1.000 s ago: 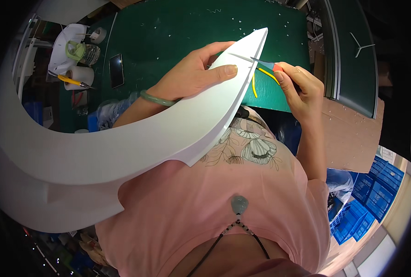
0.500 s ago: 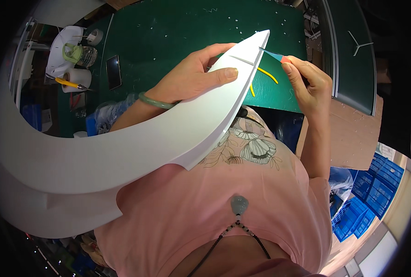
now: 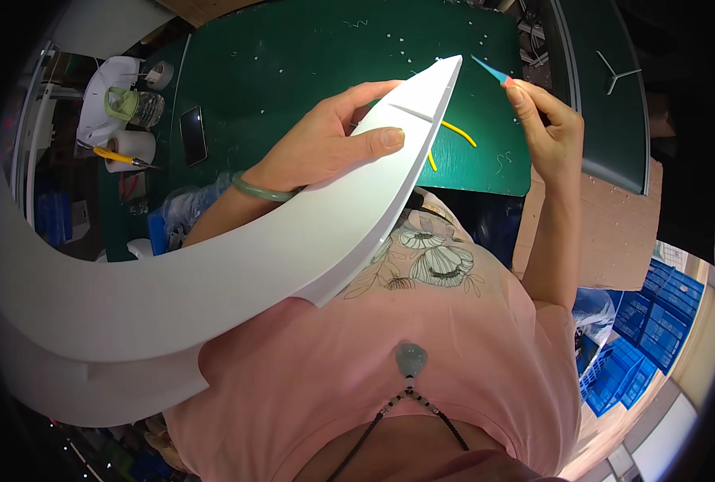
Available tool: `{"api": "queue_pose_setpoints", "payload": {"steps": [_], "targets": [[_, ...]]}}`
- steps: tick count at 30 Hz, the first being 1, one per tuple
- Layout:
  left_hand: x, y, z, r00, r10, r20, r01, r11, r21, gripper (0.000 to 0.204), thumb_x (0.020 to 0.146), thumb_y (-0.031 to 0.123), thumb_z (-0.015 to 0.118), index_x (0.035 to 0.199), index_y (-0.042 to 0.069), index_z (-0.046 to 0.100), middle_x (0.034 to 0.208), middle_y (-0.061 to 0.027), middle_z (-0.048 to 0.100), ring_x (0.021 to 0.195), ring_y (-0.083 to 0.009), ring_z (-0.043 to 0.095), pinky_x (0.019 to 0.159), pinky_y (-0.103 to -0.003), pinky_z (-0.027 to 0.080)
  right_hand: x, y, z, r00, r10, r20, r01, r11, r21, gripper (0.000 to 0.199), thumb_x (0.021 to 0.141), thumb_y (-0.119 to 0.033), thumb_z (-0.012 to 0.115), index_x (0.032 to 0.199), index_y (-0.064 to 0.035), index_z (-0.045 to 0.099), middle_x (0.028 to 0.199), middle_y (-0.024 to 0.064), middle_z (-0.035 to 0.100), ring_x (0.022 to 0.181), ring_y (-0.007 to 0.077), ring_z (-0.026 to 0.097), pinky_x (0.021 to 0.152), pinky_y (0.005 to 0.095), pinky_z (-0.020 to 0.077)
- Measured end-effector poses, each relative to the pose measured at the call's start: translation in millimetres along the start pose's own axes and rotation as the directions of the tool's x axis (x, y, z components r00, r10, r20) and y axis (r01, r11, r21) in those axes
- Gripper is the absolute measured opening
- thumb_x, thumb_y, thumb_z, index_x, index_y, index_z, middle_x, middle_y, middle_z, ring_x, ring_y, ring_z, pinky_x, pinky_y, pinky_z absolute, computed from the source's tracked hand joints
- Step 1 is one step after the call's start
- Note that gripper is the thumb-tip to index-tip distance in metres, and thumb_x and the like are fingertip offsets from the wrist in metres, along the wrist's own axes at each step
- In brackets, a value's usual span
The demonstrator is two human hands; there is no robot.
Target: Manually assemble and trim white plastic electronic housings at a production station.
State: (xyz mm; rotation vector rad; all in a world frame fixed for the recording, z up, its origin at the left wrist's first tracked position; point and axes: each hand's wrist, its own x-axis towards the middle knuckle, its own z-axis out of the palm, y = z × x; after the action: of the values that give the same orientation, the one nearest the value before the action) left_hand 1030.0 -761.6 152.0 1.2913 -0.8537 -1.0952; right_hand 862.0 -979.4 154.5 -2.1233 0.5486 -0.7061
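Note:
A large curved white plastic part (image 3: 237, 281) sweeps from the lower left to a pointed tip over the green table. My left hand (image 3: 337, 145) grips it near the tip, thumb on top and fingers around the far edge. My right hand (image 3: 552, 128) pinches a small knife (image 3: 494, 71) with a pointed bluish blade and a reddish handle, most of which the fingers hide. The blade stands apart from the part, just right of its tip. Beneath the part's right edge, two yellow curved handles (image 3: 458, 133) lie on the table; the rest of that tool is hidden.
White scraps dot the green table (image 3: 293, 48). To the left are a phone (image 3: 194, 135), a white roll (image 3: 132, 150), a yellow-handled cutter (image 3: 115, 155) and a clear jug (image 3: 144, 107). Cardboard (image 3: 598, 229) and blue crates (image 3: 654, 321) stand at right; a three-armed white piece (image 3: 614, 74) lies beyond.
My right hand has drawn the knife away from the part's edge, up and to the right. The white part's near end has dropped slightly in view while my left hand keeps its grip.

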Motion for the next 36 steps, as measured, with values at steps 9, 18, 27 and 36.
{"api": "queue_pose_setpoints", "payload": {"steps": [9,18,27,36], "targets": [[-1,-2,0,1.0,-0.014,-0.003,0.014,1.0,0.019,0.059,0.087,0.021,0.067,0.135,-0.001,0.042,0.11,-0.0114,0.06,0.093,-0.0123,0.059,0.077,-0.024,0.05,-13,-25,10,0.981,-0.154,0.118,0.169,0.977,-0.127,0.022,0.086,-0.018,0.067,0.097,0.0011,0.07,0.084,0.01,0.069,0.073,0.0119,0.061,0.063,0.0225,0.0472],[-4,-3,2,1.0,-0.021,0.012,0.021,1.0,-0.015,0.058,0.087,0.02,0.067,0.135,-0.001,0.042,0.11,-0.011,0.06,0.094,-0.0116,0.058,0.077,-0.024,0.049,3,4,3,0.996,0.063,-0.059,-0.066,0.997,-0.044,0.026,0.089,-0.022,0.066,0.102,-0.0003,0.07,0.082,0.0041,0.068,0.072,0.0069,0.058,0.06,0.0181,0.045],[-7,-5,-2,0.999,-0.031,0.011,0.031,1.0,-0.003,0.059,0.086,0.021,0.068,0.134,-0.001,0.043,0.111,-0.012,0.06,0.095,-0.0132,0.059,0.078,-0.024,0.05,4,-6,16,0.998,-0.049,-0.045,0.037,0.972,-0.231,0.026,0.088,-0.022,0.066,0.099,0.0009,0.07,0.076,0.0034,0.066,0.068,0.0062,0.055,0.059,0.0199,0.0434],[-7,-9,-5,1.0,-0.011,-0.016,0.011,1.0,-0.005,0.058,0.087,0.021,0.066,0.136,0.0,0.041,0.111,-0.0109,0.06,0.095,-0.0124,0.059,0.078,-0.024,0.05,-19,1,34,0.977,-0.213,-0.026,0.214,0.971,0.108,0.021,0.088,-0.016,0.066,0.099,0.0013,0.069,0.081,0.0042,0.065,0.067,0.0067,0.052,0.058,0.0192,0.0405]]}}
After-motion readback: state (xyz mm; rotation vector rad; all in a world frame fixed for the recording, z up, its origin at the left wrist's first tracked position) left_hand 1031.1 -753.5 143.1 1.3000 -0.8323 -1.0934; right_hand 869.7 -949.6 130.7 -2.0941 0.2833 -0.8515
